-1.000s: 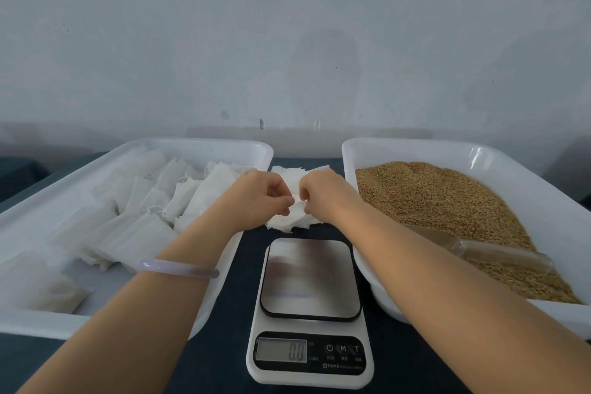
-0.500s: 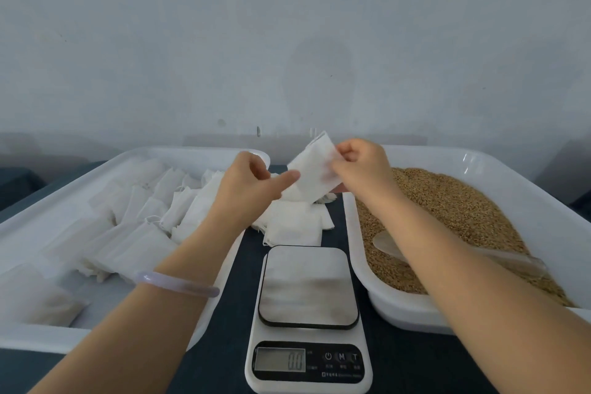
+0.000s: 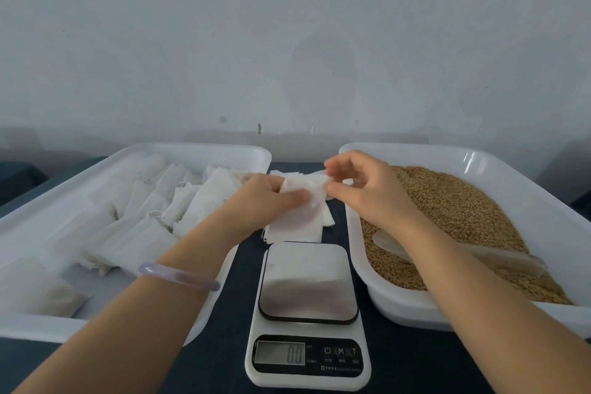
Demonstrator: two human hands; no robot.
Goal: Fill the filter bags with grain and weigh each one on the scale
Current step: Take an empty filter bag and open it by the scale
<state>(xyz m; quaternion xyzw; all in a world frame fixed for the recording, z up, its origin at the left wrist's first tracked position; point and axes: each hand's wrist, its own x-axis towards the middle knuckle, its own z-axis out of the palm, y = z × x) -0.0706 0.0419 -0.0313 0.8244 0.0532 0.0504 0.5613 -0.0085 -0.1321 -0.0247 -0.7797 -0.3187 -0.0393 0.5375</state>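
We look down on a dark table top [image 3: 243, 281] set against a plain pale wall [image 3: 287, 41], which fills the far upper half of the view. At the near centre stands a white scale [image 3: 308, 371]; its steel platform [image 3: 307, 281] is bare and its display [image 3: 279, 352] reads zero. To the left lies a white tray [image 3: 198, 149] that holds many white bags [image 3: 144, 211] in loose rows, with one flat packet [image 3: 35, 291] at its near left corner. To the right lies a second white tray [image 3: 479, 157] heaped with brown grain [image 3: 447, 201], on which a clear scoop [image 3: 495, 261] rests, partly behind the right forearm. Between the two trays, just beyond the scale, a small stack of empty bags [image 3: 294, 230] lies on the table. Above that stack we see the filter bag [image 3: 303, 192], held in the air by both hands. The left hand [image 3: 265, 198], with a pale bracelet [image 3: 179, 275] on its wrist, pinches the bag's left part between the thumb and curled fingers. The right hand [image 3: 367, 189] nips the bag's right edge between thumb and forefinger, its other fingers loosely bent. We cannot tell whether the bag's mouth is open.
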